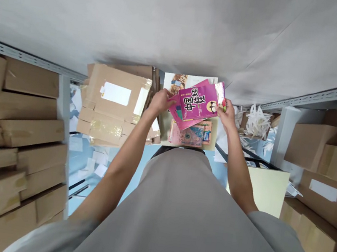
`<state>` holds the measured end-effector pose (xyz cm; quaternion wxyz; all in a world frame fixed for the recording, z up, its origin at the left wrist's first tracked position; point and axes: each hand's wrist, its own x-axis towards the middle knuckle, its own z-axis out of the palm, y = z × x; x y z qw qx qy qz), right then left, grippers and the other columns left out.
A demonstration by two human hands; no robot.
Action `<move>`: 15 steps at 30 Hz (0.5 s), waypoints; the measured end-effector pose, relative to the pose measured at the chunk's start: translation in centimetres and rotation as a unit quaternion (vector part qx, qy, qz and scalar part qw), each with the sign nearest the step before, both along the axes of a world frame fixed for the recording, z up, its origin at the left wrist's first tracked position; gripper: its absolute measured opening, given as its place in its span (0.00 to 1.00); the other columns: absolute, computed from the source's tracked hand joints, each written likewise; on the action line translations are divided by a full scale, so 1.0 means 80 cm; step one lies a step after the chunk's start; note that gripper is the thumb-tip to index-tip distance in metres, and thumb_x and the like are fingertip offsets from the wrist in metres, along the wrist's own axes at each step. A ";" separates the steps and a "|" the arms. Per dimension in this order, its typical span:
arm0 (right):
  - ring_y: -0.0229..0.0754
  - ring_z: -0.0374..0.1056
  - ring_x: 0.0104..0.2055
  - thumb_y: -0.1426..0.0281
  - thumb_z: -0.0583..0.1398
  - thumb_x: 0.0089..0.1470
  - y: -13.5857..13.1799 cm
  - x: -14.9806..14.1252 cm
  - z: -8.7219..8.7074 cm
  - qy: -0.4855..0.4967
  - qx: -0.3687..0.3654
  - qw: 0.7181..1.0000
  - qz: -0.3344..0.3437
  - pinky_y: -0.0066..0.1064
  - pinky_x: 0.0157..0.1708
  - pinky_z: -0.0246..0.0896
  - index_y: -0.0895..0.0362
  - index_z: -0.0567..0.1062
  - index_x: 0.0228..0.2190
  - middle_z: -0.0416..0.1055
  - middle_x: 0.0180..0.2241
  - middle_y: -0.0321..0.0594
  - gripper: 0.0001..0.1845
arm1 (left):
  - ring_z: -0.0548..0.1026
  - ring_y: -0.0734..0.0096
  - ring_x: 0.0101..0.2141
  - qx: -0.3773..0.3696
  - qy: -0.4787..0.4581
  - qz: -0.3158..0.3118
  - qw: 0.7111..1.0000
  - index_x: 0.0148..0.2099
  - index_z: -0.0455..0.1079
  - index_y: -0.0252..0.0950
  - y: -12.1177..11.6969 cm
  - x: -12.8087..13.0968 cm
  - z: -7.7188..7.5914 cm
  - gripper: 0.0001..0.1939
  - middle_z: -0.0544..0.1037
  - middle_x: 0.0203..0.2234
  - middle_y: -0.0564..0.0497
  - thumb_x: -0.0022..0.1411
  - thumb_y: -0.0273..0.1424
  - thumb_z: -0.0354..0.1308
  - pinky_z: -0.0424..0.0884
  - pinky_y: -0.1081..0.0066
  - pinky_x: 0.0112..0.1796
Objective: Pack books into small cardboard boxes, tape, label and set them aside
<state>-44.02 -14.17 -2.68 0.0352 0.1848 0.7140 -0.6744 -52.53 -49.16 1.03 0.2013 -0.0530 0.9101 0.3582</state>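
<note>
My right hand [228, 115] pinches the right end of a purple booklet [200, 100] with large dark Chinese characters and a cartoon face. My left hand [160, 101] is closed at the left edge of a pink booklet [184, 122], which lies partly under the purple one at a different angle. Both are held over a small table. Below them lies a pinkish booklet with a round emblem [188, 135], on top of other printed matter. Behind, a white printed sheet or magazine [176, 78] with a brown picture is partly covered.
Flattened cardboard [115, 111] is piled on the left of the table. Shelves of stacked cartons stand left [33, 121] and right [327, 191]. White paper strips [257, 121] fill a box at right. Paper scraps [99, 157] litter the blue floor. A grey wall rises ahead.
</note>
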 end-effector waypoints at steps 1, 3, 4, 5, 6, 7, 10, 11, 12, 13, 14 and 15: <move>0.57 0.83 0.54 0.44 0.77 0.48 0.000 0.000 0.003 -0.011 -0.012 1.000 -0.002 0.54 0.59 0.83 0.48 0.77 0.54 0.86 0.52 0.45 0.38 | 0.83 0.35 0.53 0.008 -0.015 -0.012 1.000 0.42 0.77 0.41 -0.004 0.005 0.002 0.16 0.80 0.36 0.42 0.58 0.37 0.80 0.77 0.41 0.65; 0.57 0.83 0.54 0.45 0.78 0.46 0.000 0.003 0.008 -0.032 -0.031 0.999 -0.010 0.53 0.58 0.83 0.46 0.76 0.54 0.87 0.52 0.43 0.39 | 0.83 0.40 0.49 0.025 -0.013 -0.041 0.999 0.38 0.79 0.41 -0.011 0.021 0.006 0.12 0.79 0.31 0.45 0.58 0.38 0.77 0.79 0.48 0.61; 0.57 0.84 0.54 0.45 0.79 0.46 0.000 0.005 0.010 -0.038 -0.039 0.998 -0.011 0.53 0.58 0.84 0.46 0.76 0.53 0.87 0.52 0.42 0.39 | 0.83 0.41 0.48 0.029 0.000 -0.047 0.999 0.37 0.79 0.41 -0.012 0.029 0.008 0.10 0.80 0.32 0.45 0.59 0.38 0.76 0.79 0.50 0.60; 0.57 0.84 0.54 0.46 0.79 0.45 0.001 0.008 0.013 -0.045 -0.049 0.998 -0.011 0.53 0.58 0.84 0.46 0.75 0.53 0.88 0.52 0.41 0.39 | 0.83 0.43 0.47 0.030 0.013 -0.042 0.999 0.37 0.80 0.41 -0.013 0.037 0.010 0.10 0.81 0.33 0.44 0.61 0.39 0.74 0.80 0.51 0.59; 0.57 0.85 0.54 0.46 0.79 0.44 0.003 0.012 0.015 -0.053 -0.059 0.997 -0.010 0.54 0.57 0.85 0.45 0.75 0.54 0.88 0.52 0.41 0.40 | 0.82 0.46 0.45 0.033 0.023 -0.027 0.999 0.38 0.80 0.40 -0.014 0.044 0.014 0.10 0.83 0.35 0.43 0.63 0.40 0.73 0.81 0.53 0.57; 0.58 0.86 0.54 0.47 0.79 0.44 0.006 0.015 0.018 -0.063 -0.068 0.996 -0.010 0.54 0.55 0.86 0.45 0.75 0.54 0.88 0.52 0.42 0.41 | 0.82 0.49 0.44 0.039 0.027 -0.007 0.999 0.40 0.81 0.40 -0.015 0.049 0.018 0.10 0.85 0.37 0.43 0.65 0.41 0.71 0.82 0.54 0.55; 0.61 0.87 0.51 0.47 0.80 0.43 0.021 0.027 0.027 -0.085 -0.077 0.993 -0.025 0.53 0.47 0.87 0.46 0.74 0.57 0.88 0.53 0.46 0.44 | 0.81 0.56 0.39 0.064 0.040 0.047 0.996 0.46 0.82 0.37 -0.028 0.059 0.045 0.12 0.87 0.39 0.44 0.69 0.40 0.65 0.81 0.61 0.45; 0.61 0.87 0.52 0.46 0.80 0.43 0.027 0.030 0.031 -0.084 -0.074 0.993 -0.033 0.52 0.45 0.87 0.46 0.74 0.57 0.88 0.54 0.46 0.44 | 0.81 0.57 0.38 0.067 0.054 0.059 0.995 0.47 0.83 0.36 -0.038 0.061 0.059 0.13 0.88 0.39 0.44 0.70 0.40 0.64 0.80 0.63 0.43; 0.61 0.87 0.52 0.45 0.80 0.44 0.032 0.031 0.034 -0.078 -0.071 0.994 -0.041 0.50 0.45 0.86 0.46 0.74 0.57 0.88 0.55 0.46 0.44 | 0.81 0.58 0.38 0.065 0.071 0.071 0.993 0.48 0.83 0.35 -0.050 0.064 0.075 0.14 0.88 0.39 0.44 0.71 0.39 0.63 0.80 0.64 0.41; 0.60 0.87 0.54 0.43 0.79 0.45 0.035 0.031 0.037 -0.069 -0.069 0.994 -0.046 0.49 0.44 0.86 0.45 0.74 0.57 0.87 0.56 0.46 0.44 | 0.80 0.59 0.38 0.056 0.096 0.084 0.990 0.49 0.84 0.35 -0.065 0.068 0.094 0.15 0.88 0.39 0.44 0.72 0.39 0.63 0.79 0.66 0.40; 0.60 0.86 0.56 0.42 0.79 0.47 0.036 0.029 0.038 -0.058 -0.066 0.995 -0.047 0.47 0.45 0.86 0.44 0.74 0.58 0.86 0.58 0.46 0.43 | 0.80 0.61 0.38 0.044 0.118 0.100 0.987 0.51 0.84 0.34 -0.081 0.073 0.113 0.15 0.88 0.39 0.45 0.72 0.39 0.63 0.79 0.67 0.40; 0.60 0.86 0.57 0.39 0.78 0.49 0.035 0.024 0.038 -0.046 -0.062 0.996 -0.045 0.47 0.45 0.86 0.44 0.74 0.59 0.86 0.60 0.46 0.44 | 0.80 0.63 0.38 0.032 0.136 0.120 0.983 0.52 0.84 0.34 -0.098 0.079 0.132 0.16 0.87 0.39 0.45 0.72 0.38 0.62 0.78 0.68 0.39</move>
